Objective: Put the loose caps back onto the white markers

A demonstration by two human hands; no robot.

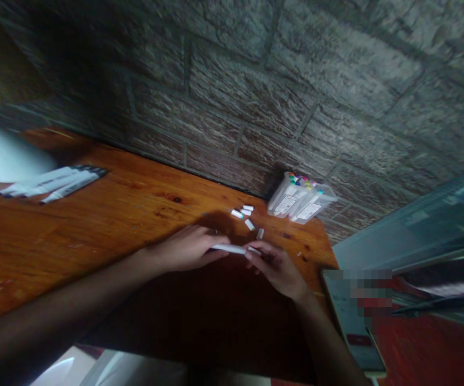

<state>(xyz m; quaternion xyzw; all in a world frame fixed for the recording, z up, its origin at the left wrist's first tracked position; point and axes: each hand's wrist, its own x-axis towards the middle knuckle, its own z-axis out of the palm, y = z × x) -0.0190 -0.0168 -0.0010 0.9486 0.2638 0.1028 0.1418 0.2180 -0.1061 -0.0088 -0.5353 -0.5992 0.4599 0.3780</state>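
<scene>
A white marker (232, 248) lies level between both hands, just above the wooden table. My left hand (194, 248) is closed round its left end. The fingers of my right hand (270, 262) pinch its right end. Behind the hands, several small white caps (249, 224) are scattered on the table, one of them standing close to my right fingers. Two clear plastic boxes (305, 206) with colourful-tipped markers stand against the wall.
The wooden table (135, 214) meets a stone-patterned wall (224, 118). Several white markers (61, 182) lie in a row at the left, beside a blurred white object (7, 153). A tablet-like device (352, 316) lies at the right edge.
</scene>
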